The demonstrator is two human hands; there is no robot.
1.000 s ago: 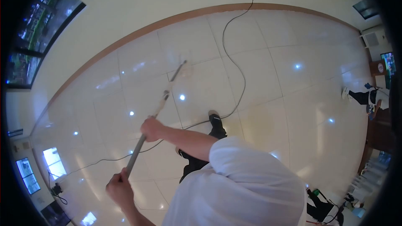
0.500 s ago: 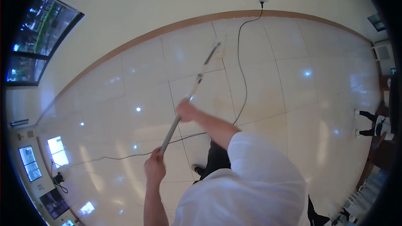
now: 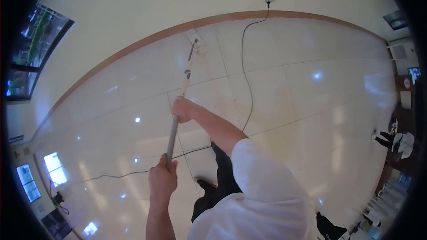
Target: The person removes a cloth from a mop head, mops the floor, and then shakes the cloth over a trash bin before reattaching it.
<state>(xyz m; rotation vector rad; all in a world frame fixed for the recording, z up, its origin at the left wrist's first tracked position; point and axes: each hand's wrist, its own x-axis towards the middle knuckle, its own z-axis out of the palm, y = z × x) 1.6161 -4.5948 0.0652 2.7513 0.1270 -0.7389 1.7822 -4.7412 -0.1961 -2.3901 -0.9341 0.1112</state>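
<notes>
My right hand (image 3: 183,109) is wrapped round the middle of a long mop pole (image 3: 172,138). Lower down, my left hand (image 3: 163,175) closes on the grey end of the same pole. The pole slants up and away from me across the shiny tiled floor (image 3: 267,102). At its far end a pale flat mop head (image 3: 194,36) lies on the floor close to the brown skirting (image 3: 167,33). The pole's upper stretch is pale with dark and metallic sections.
A black cable (image 3: 251,93) runs from a wall plug (image 3: 268,3) over the floor, passing beneath the pole near my feet. At the right edge a person (image 3: 398,143) is near dark furniture. A black device (image 3: 58,198) is at the far left.
The mop head has swung left and farther out towards the skirting. Both hands keep their grip, and the pole stands more upright in view. My view has shifted slightly.
</notes>
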